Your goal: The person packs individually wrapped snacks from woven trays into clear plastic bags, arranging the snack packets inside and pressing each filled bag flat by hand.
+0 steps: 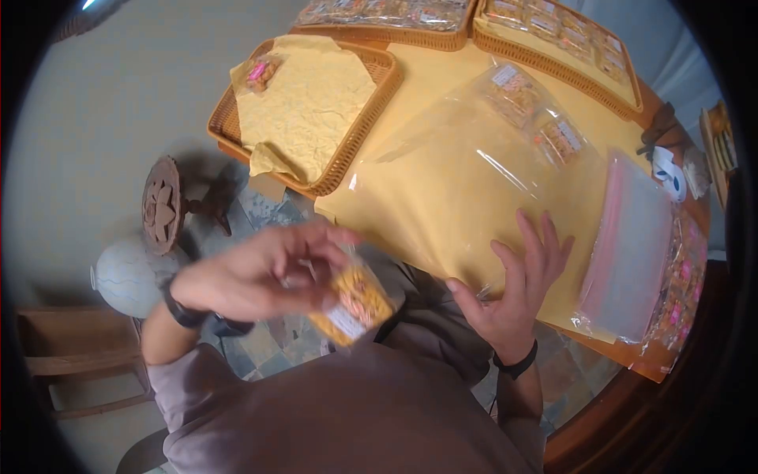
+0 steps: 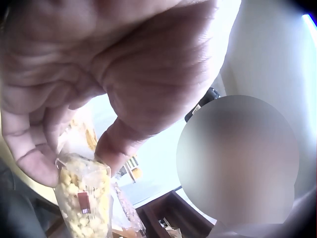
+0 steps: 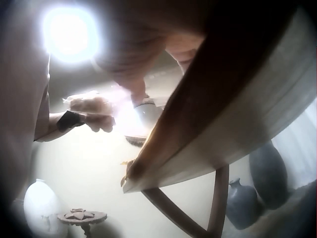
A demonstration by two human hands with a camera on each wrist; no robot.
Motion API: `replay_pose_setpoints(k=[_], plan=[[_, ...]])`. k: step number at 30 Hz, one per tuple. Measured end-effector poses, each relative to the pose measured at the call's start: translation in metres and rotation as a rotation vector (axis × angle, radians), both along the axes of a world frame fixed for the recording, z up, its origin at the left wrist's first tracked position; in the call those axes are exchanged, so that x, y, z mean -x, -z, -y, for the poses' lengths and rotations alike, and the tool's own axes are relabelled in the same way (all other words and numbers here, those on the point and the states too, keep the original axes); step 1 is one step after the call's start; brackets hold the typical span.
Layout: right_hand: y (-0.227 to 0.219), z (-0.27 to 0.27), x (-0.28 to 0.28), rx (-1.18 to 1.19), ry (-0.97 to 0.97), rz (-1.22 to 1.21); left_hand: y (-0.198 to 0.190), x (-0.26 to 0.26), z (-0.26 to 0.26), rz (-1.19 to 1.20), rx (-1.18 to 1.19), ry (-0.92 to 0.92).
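My left hand pinches a small clear packet of yellow snack pieces with a white label, held over my lap in front of the table edge. In the left wrist view the packet is tipped on end between thumb and fingertips, a small dark red mark on its side. My right hand lies with fingers spread on the near edge of a large clear plastic bag. Two labelled snack packets lie inside the bag's far end.
A wicker tray lined with crumpled yellow paper stands at the left, with one pink-labelled packet. Behind are two more wicker trays with packets. At the right lie a stack of pink-edged plastic bags, more snack packets and a white tape roll.
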State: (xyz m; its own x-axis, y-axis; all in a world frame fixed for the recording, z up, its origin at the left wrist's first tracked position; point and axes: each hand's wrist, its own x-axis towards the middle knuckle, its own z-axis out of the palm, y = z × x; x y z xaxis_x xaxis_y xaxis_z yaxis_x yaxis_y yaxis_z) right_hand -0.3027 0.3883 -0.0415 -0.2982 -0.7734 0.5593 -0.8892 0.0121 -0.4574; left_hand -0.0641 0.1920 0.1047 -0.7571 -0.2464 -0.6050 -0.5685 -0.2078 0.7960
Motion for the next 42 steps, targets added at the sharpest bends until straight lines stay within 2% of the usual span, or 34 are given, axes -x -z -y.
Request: replay_pose_setpoints(k=[2,6,8,10,13,14,17,20,22,23,24,26,27,29,31,33,34,36,39,40,41,42], plan=[[-0.009,0.000,-0.006,-0.150,0.032,-0.050,0.020,-0.013,-0.021,0.029,-0.014,0.001],[-0.020,0.006,-0.017,-0.232,0.040,-0.103,0.040,-0.010,-0.044,-0.065,0.003,-0.029],[-0.025,0.011,-0.018,-0.268,0.019,-0.122,0.047,0.003,-0.049,-0.196,0.109,-0.151],[-0.021,0.014,-0.017,-0.247,-0.015,-0.124,0.057,0.018,-0.047,-0.309,0.102,-0.322],[-0.008,0.015,-0.011,-0.220,-0.044,-0.072,0.075,0.036,-0.043,-0.419,0.639,-0.496],[-0.004,0.014,-0.010,-0.219,-0.043,-0.027,0.082,0.040,-0.041,-0.417,0.637,-0.497],[0.004,0.014,-0.011,-0.177,-0.015,-0.006,0.093,0.050,-0.035,-0.162,1.041,-0.507],[0.009,0.014,-0.011,-0.125,-0.003,-0.021,0.092,0.023,-0.036,-0.046,1.107,-0.558],[0.011,0.012,-0.010,-0.114,0.008,-0.010,0.070,-0.010,-0.041,0.278,1.292,-0.415],[0.012,0.013,-0.010,-0.094,0.017,-0.012,0.069,-0.029,-0.041,0.389,1.314,-0.430],[0.013,0.013,-0.010,-0.095,0.018,-0.001,0.057,-0.042,-0.041,0.396,1.225,-0.460],[0.013,0.016,-0.012,-0.093,0.037,-0.016,0.039,-0.062,-0.040,0.300,0.955,-0.505],[0.014,0.017,-0.012,-0.097,0.026,-0.014,0.038,-0.061,-0.042,0.309,0.950,-0.514],[0.016,0.019,-0.011,-0.080,0.038,-0.020,0.043,-0.048,-0.047,-0.165,0.519,-0.617],[0.016,0.018,-0.011,-0.081,0.037,-0.011,0.055,-0.014,-0.050,-0.283,0.416,-0.583],[0.017,0.016,-0.011,-0.081,0.047,-0.004,0.070,0.028,-0.050,-0.241,0.577,-0.598],[0.017,0.015,-0.011,-0.075,0.051,-0.001,0.086,0.040,-0.041,-0.158,0.866,-0.500],[0.017,0.014,-0.009,-0.067,0.048,0.001,0.093,0.050,-0.032,-0.006,1.006,-0.605],[0.017,0.013,-0.010,-0.069,0.064,0.028,0.078,0.001,-0.031,0.109,1.082,-0.571],[0.016,0.013,-0.011,-0.068,0.069,0.017,0.065,-0.013,-0.035,0.207,1.255,-0.503],[0.016,0.015,-0.012,-0.066,0.071,0.006,0.058,-0.029,-0.034,0.281,1.255,-0.467],[0.016,0.017,-0.012,-0.065,0.070,0.015,0.049,-0.037,-0.036,0.314,1.167,-0.544]])
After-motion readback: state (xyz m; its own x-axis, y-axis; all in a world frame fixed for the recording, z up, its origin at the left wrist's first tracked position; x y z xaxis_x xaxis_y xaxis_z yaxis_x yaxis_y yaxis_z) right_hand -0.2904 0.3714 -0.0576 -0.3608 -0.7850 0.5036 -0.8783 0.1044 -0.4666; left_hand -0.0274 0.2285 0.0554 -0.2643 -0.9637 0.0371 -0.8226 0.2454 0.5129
